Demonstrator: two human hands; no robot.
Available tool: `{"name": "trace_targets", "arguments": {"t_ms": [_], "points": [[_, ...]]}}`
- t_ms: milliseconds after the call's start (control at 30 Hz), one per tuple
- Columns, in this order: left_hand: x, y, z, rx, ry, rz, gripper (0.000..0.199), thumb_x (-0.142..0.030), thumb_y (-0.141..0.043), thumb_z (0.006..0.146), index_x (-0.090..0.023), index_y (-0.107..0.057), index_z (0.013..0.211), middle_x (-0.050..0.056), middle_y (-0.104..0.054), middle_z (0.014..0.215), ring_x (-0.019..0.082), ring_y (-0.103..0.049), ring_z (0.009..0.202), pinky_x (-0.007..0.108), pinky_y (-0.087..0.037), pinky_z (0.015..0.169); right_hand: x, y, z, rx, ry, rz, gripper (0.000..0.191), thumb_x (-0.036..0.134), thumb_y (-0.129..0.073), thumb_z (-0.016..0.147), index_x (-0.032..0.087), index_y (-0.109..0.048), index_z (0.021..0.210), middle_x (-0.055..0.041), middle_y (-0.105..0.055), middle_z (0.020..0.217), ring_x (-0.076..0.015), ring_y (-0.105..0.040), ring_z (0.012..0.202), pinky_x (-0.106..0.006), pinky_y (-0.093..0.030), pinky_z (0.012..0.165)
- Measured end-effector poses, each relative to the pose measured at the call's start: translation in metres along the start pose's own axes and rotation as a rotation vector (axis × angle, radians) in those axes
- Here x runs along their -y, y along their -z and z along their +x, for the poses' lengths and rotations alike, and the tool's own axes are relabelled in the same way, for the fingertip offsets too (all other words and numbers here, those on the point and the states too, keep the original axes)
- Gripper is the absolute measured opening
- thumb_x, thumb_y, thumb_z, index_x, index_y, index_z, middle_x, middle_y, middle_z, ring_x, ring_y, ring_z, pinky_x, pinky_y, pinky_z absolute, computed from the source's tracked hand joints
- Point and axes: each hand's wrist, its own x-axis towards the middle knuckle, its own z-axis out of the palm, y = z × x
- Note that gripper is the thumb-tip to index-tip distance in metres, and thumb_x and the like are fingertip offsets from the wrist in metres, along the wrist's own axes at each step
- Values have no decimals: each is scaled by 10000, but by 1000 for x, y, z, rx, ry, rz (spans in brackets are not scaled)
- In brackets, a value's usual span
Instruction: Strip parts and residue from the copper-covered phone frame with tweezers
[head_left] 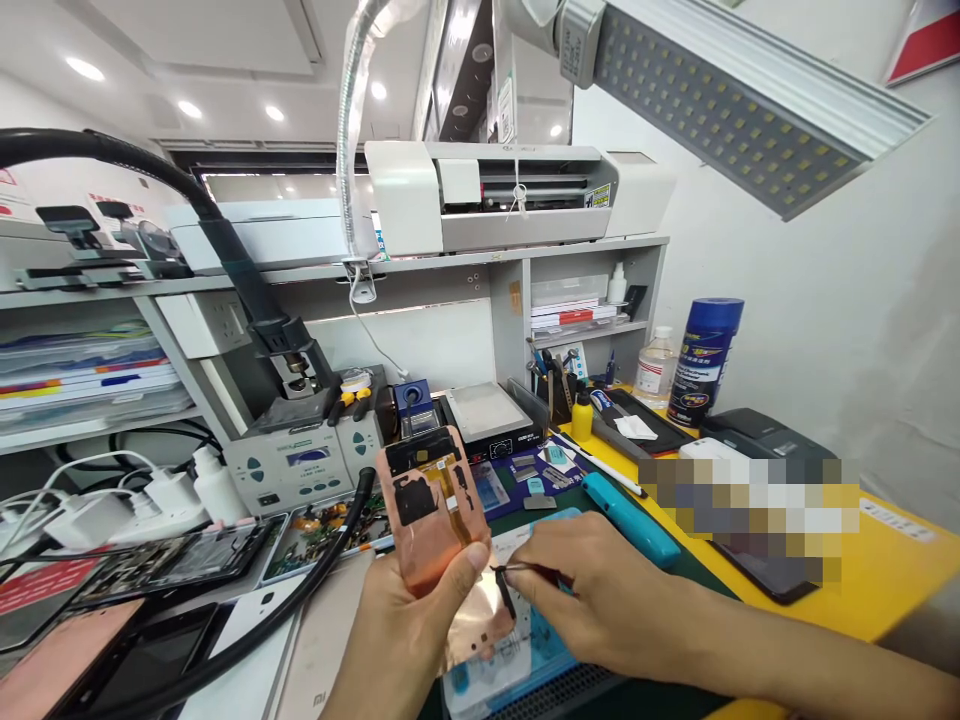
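My left hand (pixel 427 610) is closed on a copper-coloured phone screen panel (pixel 427 545), thumb across its face. Black patches and a flat ribbon cable show on the upper part of the panel; its lower part shines in the light and carries a narrow black strip at its right edge. In my right hand (pixel 600 590), a thin dark pair of tweezers (pixel 536 571) is pinched between the fingers. Its tip is at the panel's right edge, by the top of the black strip; whether it grips the strip I cannot tell. Beneath lies a blue-and-white work mat (pixel 551 630).
A turquoise tool (pixel 630 520) lies right of my hands, near a blue spray can (pixel 705 360) and yellow bottle (pixel 582 415). A black hose (pixel 300 590) curves along the left, over phones and parts. Behind stand a grey control unit (pixel 289 465) and a flat heating plate (pixel 487 415).
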Motion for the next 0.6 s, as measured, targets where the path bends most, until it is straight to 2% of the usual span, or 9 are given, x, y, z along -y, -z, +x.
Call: {"name": "trace_targets", "arguments": {"t_ms": [67, 133, 267, 367, 467, 533, 600], "points": [[2, 2, -1, 74, 118, -112, 382, -530, -726, 786, -175, -745, 927, 34, -678, 696, 170, -600, 575, 252, -513, 490, 0, 8, 2, 169, -164, 223, 376, 209, -484, 942, 187, -339, 596, 58, -306, 575, -89, -300, 534, -248, -240, 501], [4, 3, -2, 147, 186, -212, 397, -510, -764, 761, -163, -749, 954, 43, -692, 696, 170, -618, 545, 268, -532, 474, -1, 15, 3, 262, -260, 405, 402, 260, -482, 953, 192, -297, 602, 60, -247, 593, -86, -252, 544, -241, -207, 483], [4, 2, -3, 211, 199, -274, 390, -391, -854, 686, -134, -768, 966, 65, -718, 743, 158, -630, 566, 259, -547, 514, -3, 24, 6, 305, -277, 612, 424, 329, -465, 982, 189, -317, 610, 58, -259, 604, -89, -256, 563, -244, -222, 509], [5, 2, -1, 212, 224, -260, 391, -414, -820, 724, -128, -772, 986, 94, -739, 815, 167, -633, 628, 255, -537, 553, -3, 26, 6, 297, -292, 642, 421, 325, -415, 1008, 172, -427, 616, 53, -294, 590, -96, -305, 566, -242, -256, 530], [7, 4, 2, 224, 204, -173, 347, -454, -765, 771, -108, -783, 792, 89, -722, 747, 145, -608, 605, 227, -490, 572, -3, 25, 5, 330, -313, 597, 341, 310, -427, 1008, 162, -641, 788, 53, -334, 595, -102, -337, 563, -230, -265, 520], [9, 5, 3, 216, 187, -124, 379, -480, -740, 782, -111, -765, 698, 75, -696, 686, 142, -585, 583, 227, -466, 565, -3, 23, 4, 353, -310, 572, 283, 291, -446, 999, 172, -673, 878, 55, -368, 596, -100, -346, 551, -222, -267, 505], [9, 6, 3, 189, 170, -85, 396, -501, -735, 770, -119, -747, 668, 64, -673, 644, 156, -572, 574, 246, -457, 559, -2, 21, 5, 371, -299, 555, 248, 272, -453, 991, 177, -652, 879, 53, -416, 610, -98, -363, 547, -215, -275, 496]]}}
